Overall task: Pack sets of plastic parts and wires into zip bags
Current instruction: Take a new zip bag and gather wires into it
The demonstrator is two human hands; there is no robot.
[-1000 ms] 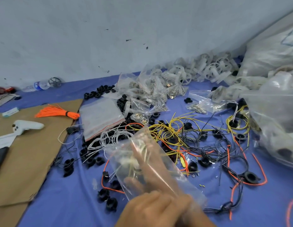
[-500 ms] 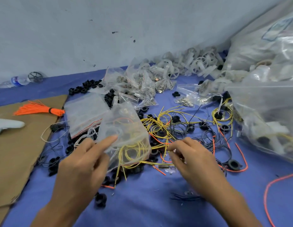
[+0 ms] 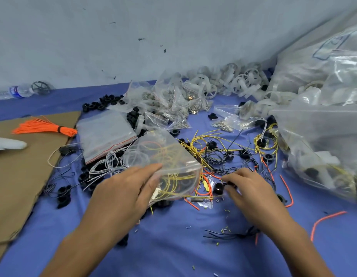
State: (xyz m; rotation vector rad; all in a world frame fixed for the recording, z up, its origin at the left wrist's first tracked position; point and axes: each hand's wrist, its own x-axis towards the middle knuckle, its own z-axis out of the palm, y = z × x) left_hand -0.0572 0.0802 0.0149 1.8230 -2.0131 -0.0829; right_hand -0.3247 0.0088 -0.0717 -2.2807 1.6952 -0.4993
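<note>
My left hand (image 3: 123,188) holds a clear zip bag (image 3: 163,156) by its near edge; yellow, orange and white wires show inside it. The bag hangs just above the blue cloth (image 3: 173,246). My right hand (image 3: 251,190) reaches down into the loose pile, its fingertips pinching at a small black plastic part (image 3: 218,187) beside orange wires. Yellow and black wires (image 3: 213,148) lie tangled behind both hands. Black ring parts (image 3: 63,194) and white wires (image 3: 109,162) lie to the left.
A stack of empty zip bags (image 3: 105,134) lies at centre left. Brown cardboard (image 3: 19,176) carries an orange wire bundle (image 3: 43,127). Filled small bags (image 3: 169,100) and white plastic wheels (image 3: 233,82) pile at the back. Large clear sacks (image 3: 323,126) fill the right.
The left hand has shifted its hold on the bag, and the bag now sits further right. The right hand has moved right and down onto the black part.
</note>
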